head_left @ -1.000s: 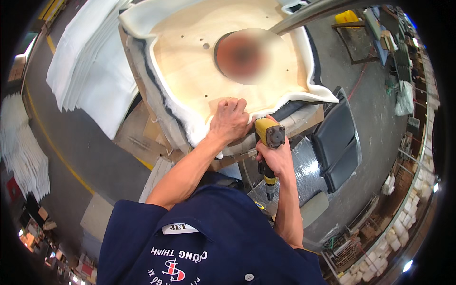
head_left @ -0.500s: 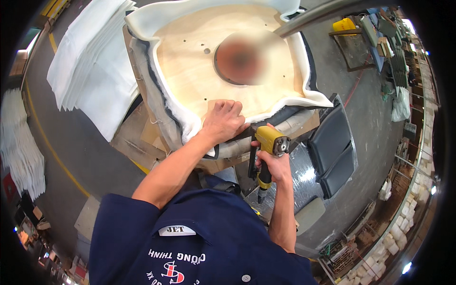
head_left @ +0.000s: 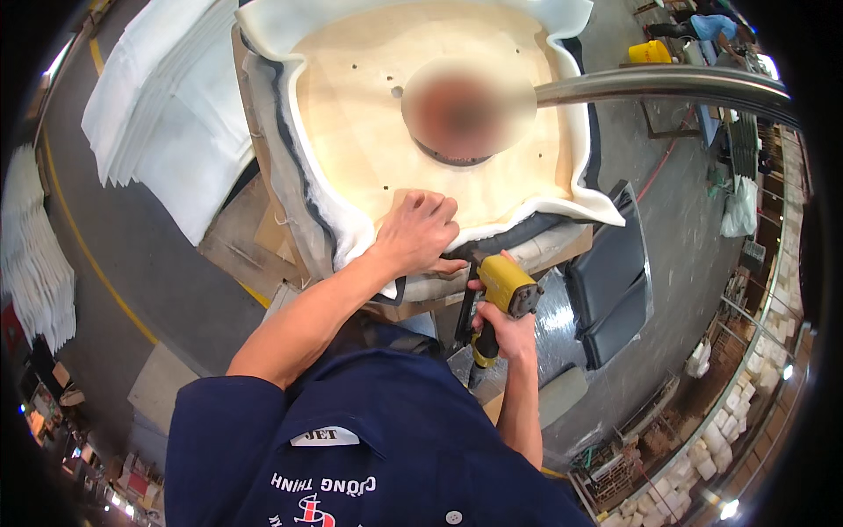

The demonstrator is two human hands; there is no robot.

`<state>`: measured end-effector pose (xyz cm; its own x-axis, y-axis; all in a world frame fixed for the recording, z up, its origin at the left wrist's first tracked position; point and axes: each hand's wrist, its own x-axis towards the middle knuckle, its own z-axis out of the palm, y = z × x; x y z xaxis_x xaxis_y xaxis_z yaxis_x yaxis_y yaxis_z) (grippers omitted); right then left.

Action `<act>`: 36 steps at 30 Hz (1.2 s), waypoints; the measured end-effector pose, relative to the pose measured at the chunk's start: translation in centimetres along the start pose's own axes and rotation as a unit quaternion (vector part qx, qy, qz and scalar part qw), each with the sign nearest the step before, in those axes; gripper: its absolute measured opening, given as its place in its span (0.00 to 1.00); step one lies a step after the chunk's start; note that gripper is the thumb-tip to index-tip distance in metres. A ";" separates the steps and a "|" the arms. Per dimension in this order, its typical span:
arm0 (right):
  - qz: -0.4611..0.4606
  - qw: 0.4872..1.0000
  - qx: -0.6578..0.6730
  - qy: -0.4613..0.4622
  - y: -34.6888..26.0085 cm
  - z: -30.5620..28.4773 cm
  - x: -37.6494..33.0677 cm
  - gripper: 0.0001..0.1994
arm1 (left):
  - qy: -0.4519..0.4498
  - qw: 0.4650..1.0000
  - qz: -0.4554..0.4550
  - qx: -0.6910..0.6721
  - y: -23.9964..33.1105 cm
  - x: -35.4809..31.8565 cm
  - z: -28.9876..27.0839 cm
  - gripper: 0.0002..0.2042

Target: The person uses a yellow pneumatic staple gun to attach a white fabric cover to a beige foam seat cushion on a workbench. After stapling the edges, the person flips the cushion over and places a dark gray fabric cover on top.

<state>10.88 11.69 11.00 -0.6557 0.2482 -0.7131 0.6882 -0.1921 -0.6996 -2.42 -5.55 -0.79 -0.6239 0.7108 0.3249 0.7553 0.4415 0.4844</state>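
Note:
A pale wooden seat board (head_left: 347, 132) lies in front of me, edged with turned-up white padding (head_left: 527, 211) and dark cover material (head_left: 520, 237). At its near edge, my left hand (head_left: 417, 235) has its fingers curled over the padding, with the thumb stretched toward the right. What lies under these fingers is partly hidden. My right hand (head_left: 511, 334) is wrapped round the grip of a yellow and black staple gun (head_left: 507, 284). The gun's nose is just right of my left thumb, close to the near edge of the cover; contact is unclear.
A blurred patch hides the board's middle. White sheets (head_left: 176, 114) are stacked at the left. Black padded cushions (head_left: 610, 281) lie on the right. A metal tube (head_left: 667, 85) crosses above the board's right side. Far right, a person in blue (head_left: 709, 26) bends over.
The staple gun and my right hand have moved slightly down. My left hand keeps its place on the padding. The view has shifted, and the metal tube now lies more level.

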 end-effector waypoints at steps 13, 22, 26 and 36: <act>0.024 0.998 -0.057 -0.013 -1.8 1.3 0.8 0.45 | 0.019 0.999 -0.044 0.010 1.1 -0.4 1.3 0.14; 0.007 0.992 -0.122 0.020 -2.8 2.9 1.7 0.40 | 0.028 0.997 -0.072 0.023 1.6 0.2 1.3 0.14; 0.005 0.999 -0.033 0.037 -2.3 2.0 0.7 0.42 | -0.005 0.998 -0.051 -0.023 1.3 0.9 0.4 0.15; -0.026 0.999 0.026 0.006 0.2 0.5 0.2 0.44 | -0.013 1.000 0.011 -0.001 0.6 -0.2 -0.1 0.11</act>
<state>10.73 11.27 10.67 -0.6861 0.2701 -0.6755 0.6362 -0.2277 -0.7372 -1.87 -5.47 -0.50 -0.6016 0.7344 0.3144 0.7686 0.4249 0.4783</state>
